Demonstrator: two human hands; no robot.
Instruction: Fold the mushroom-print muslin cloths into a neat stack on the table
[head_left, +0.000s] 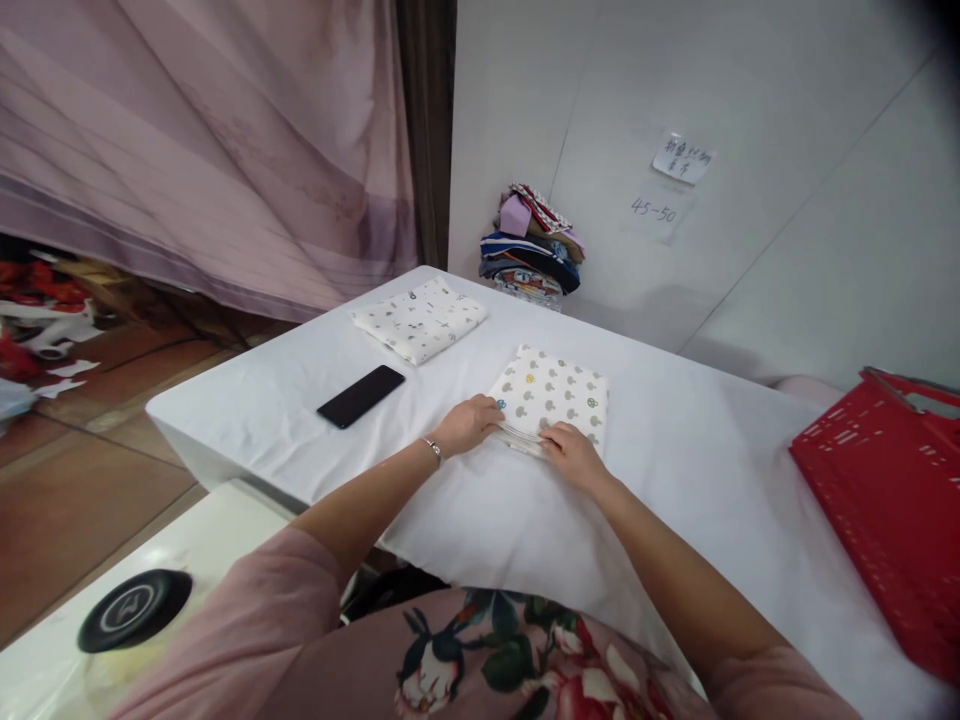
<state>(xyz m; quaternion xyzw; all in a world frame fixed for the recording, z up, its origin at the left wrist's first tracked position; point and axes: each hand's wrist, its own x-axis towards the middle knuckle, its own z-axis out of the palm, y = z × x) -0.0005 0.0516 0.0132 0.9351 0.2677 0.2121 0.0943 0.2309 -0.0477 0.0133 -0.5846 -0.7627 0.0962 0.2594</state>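
A folded white cloth with grey and coloured prints [553, 392] lies in the middle of the table covered in white sheet [675, 470]. My left hand [468, 424] rests at the cloth's near left corner, fingers curled on its edge. My right hand [571, 452] presses on the near edge of the same cloth, fingers bent over the fold. A second folded printed cloth [420, 319] lies further back on the left, apart from both hands.
A black phone [361, 396] lies on the table left of my hands. A red plastic basket [885, 500] stands at the right edge. A pile of folded clothes [534, 243] sits by the wall. A round black disc [135, 610] lies on a lower white surface.
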